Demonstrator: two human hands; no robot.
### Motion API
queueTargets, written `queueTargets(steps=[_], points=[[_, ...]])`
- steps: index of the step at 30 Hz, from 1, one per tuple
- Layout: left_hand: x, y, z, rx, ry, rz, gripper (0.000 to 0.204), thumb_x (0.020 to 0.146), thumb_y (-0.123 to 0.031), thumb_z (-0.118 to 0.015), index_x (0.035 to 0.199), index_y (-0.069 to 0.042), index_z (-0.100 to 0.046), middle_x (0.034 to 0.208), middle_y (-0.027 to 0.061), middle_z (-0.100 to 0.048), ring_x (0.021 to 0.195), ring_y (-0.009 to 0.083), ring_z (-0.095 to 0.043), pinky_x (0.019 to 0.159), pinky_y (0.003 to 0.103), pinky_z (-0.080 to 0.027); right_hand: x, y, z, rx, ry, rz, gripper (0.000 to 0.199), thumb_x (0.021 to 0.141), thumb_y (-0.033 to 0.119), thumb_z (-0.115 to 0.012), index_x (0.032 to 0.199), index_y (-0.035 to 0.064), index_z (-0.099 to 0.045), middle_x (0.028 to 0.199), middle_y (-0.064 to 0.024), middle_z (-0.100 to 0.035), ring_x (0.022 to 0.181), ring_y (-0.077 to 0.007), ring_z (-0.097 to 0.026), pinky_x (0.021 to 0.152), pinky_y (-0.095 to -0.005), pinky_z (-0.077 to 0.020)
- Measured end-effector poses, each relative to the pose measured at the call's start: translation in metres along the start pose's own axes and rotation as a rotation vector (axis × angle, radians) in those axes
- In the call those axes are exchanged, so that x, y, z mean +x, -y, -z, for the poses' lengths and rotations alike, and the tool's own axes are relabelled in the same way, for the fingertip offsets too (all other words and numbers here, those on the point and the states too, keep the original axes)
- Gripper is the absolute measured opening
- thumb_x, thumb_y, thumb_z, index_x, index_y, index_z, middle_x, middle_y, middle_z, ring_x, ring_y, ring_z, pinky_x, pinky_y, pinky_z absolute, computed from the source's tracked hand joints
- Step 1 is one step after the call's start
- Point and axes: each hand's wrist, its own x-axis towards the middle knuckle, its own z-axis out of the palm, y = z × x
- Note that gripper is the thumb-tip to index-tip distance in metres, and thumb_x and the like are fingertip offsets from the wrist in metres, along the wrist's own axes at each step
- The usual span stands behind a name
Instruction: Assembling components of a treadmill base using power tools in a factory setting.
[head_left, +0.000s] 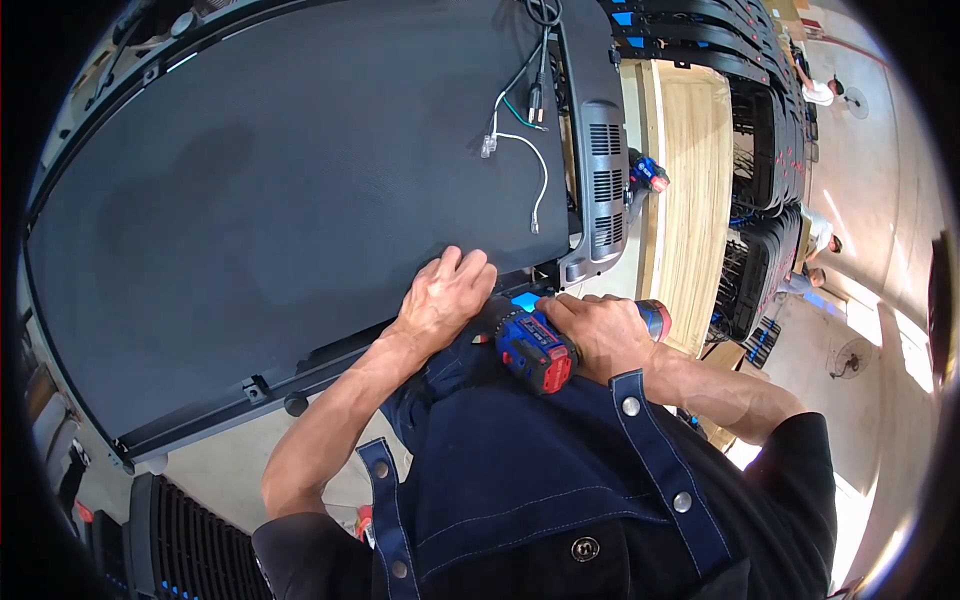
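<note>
Our power drill (537, 347) is in our right hand (605, 338), which is wrapped round its handle, the body just left of that hand. Its long axis slants forward-left, nose toward our left hand (447, 290); those bent fingers lie on a broad black panel (300, 170), gripping or not, we cannot tell. Forward-right of our right hand are pale wooden boards (697, 190), then stacked black frames (765, 270).
</note>
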Motion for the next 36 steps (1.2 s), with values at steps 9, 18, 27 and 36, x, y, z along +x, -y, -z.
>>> queueTargets(steps=[9,18,27,36], points=[[0.001,0.0,0.0,0.025,0.027,0.005,0.014,0.077,-0.009,-0.068,0.089,-0.008,-0.059,0.091,0.0056,-0.049,0.089,0.0217,-0.056,0.075,0.032,-0.058,0.007,-0.004,0.0,0.03,0.013,0.003,0.048,0.073,0.017,-0.079,0.113,0.0008,-0.058,0.097,-0.0152,-0.067,0.087,-0.0365,-0.073,0.074,-0.0458,-0.0602],[0.0,0.002,0.0,0.005,0.025,0.004,0.016,0.077,-0.007,-0.067,0.09,-0.007,-0.058,0.092,0.0067,-0.05,0.09,0.0241,-0.057,0.075,0.034,-0.058,0.006,-0.001,0.0,-0.048,-0.12,0.05,0.062,0.069,0.015,-0.081,0.126,0.0043,-0.059,0.108,-0.0152,-0.064,0.08,-0.0353,-0.073,0.065,-0.0462,-0.0605],[-0.012,-0.011,0.021,-0.065,0.061,0.154,0.021,0.08,-0.002,-0.063,0.101,-0.004,-0.062,0.1,0.0117,-0.054,0.096,0.0313,-0.056,0.083,0.042,-0.054,-0.048,-0.023,-0.004,0.007,-0.164,0.095,0.079,0.07,0.013,-0.08,0.144,0.0118,-0.054,0.101,-0.0123,-0.068,0.091,-0.0355,-0.069,0.078,-0.0456,-0.0546],[0.005,-0.019,0.035,0.037,0.293,-0.078,0.044,0.08,-0.005,-0.077,0.121,-0.018,-0.065,0.11,0.0091,-0.055,0.102,0.0287,-0.057,0.086,0.046,-0.054,-0.079,-0.047,-0.088,0.462,-0.409,0.13,0.067,0.073,0.012,-0.081,0.137,0.0094,-0.061,0.117,-0.0165,-0.072,0.1,-0.0388,-0.07,0.089,-0.0458,-0.0569]])
